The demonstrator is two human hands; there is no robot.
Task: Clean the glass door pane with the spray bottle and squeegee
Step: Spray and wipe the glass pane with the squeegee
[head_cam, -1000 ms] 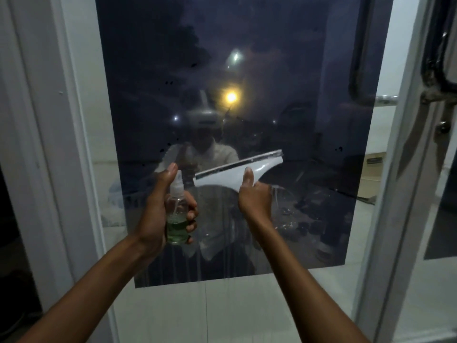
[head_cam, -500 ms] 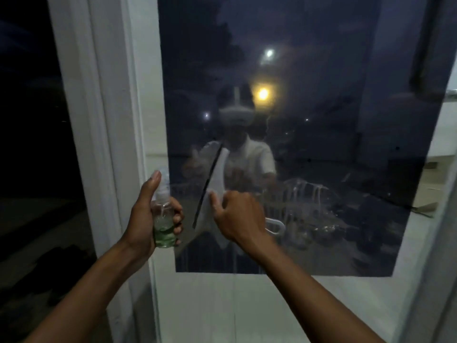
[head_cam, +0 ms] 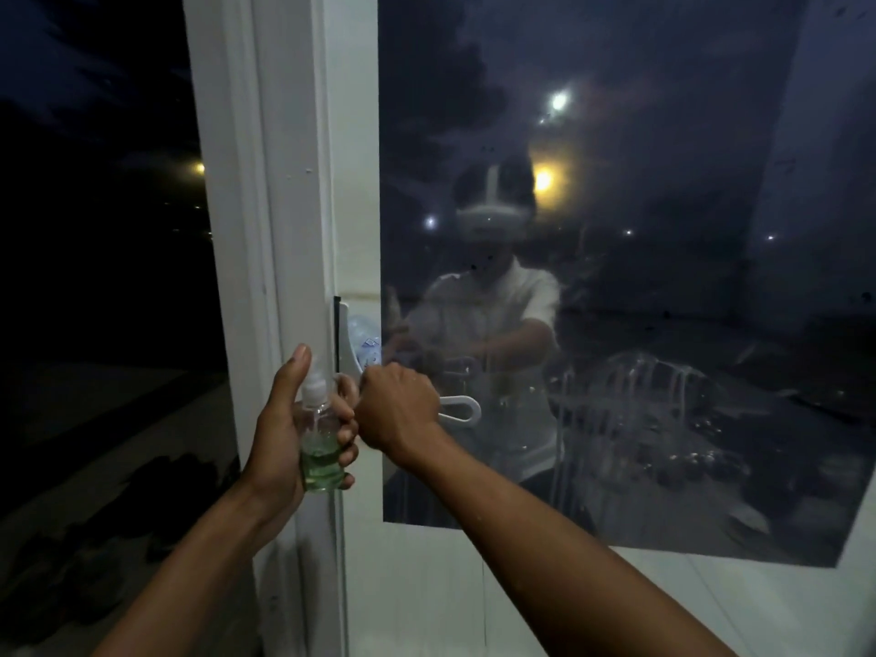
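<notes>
The dark glass pane (head_cam: 663,230) fills the right of the view and reflects a person. My left hand (head_cam: 279,438) grips a small clear spray bottle (head_cam: 320,448) with green liquid, thumb up, in front of the white door frame (head_cam: 294,182). My right hand (head_cam: 398,410) is curled round the white squeegee (head_cam: 348,343). Its black blade stands upright against the pane's left edge, and the looped handle end (head_cam: 462,410) sticks out to the right of my fist. Wet streaks show on the lower right glass (head_cam: 640,395).
White frame below the pane (head_cam: 521,599) runs across the bottom. Left of the door frame lies a dark outdoor area with dark shapes on the ground (head_cam: 118,538). Distant lights glow in the glass.
The squeegee turned from level to upright and slid left to the pane's edge. The view shifted left with it. My left hand kept the bottle and stayed beside the right hand.
</notes>
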